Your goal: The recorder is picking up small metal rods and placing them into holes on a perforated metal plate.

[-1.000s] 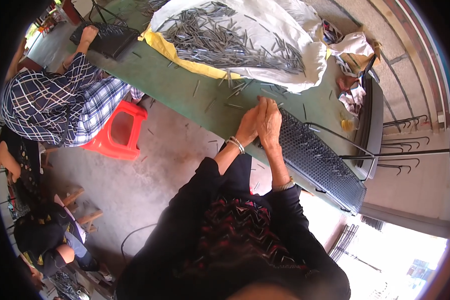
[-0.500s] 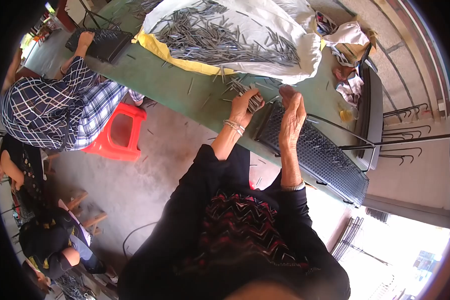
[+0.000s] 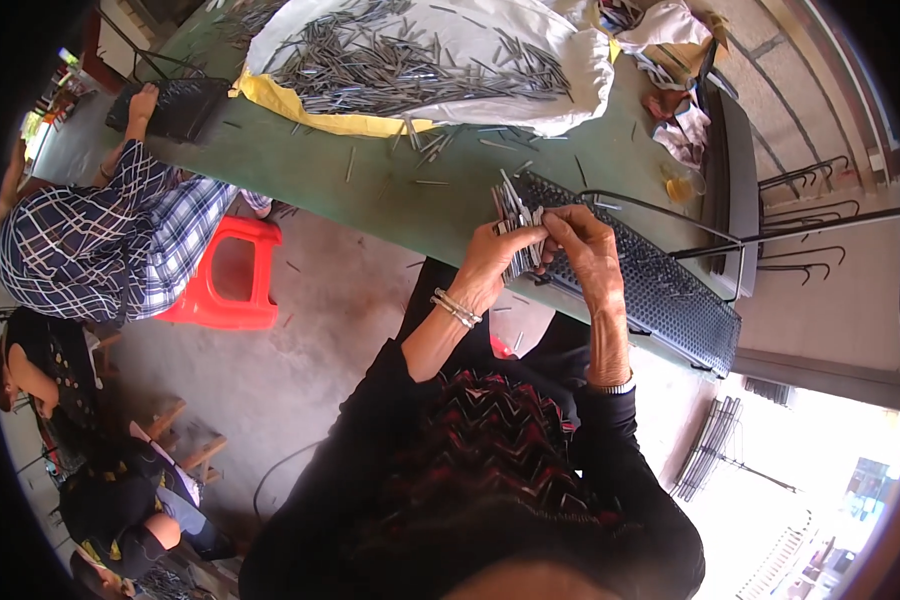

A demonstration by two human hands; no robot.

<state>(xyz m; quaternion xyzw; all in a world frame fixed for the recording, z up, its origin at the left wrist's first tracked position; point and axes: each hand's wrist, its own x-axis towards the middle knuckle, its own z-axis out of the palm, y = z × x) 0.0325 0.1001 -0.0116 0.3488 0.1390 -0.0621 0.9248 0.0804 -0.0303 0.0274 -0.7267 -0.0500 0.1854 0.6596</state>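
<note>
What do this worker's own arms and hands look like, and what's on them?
They're human arms in long, plain black sleeves. The left hand and right hand are both without gloves. Slim, pale metallic bangles circle the left wrist; a ribbed metallic-looking band circles the right, by the cuff. Whether it's a watch isn't visible.

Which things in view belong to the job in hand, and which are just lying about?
Seemingly in the job:
bundle of grey sticks in the left hand, right hand at it
dark perforated rack
open white sack of sticks

Seemingly just lying about:
crumpled cloths
small yellow item
</note>
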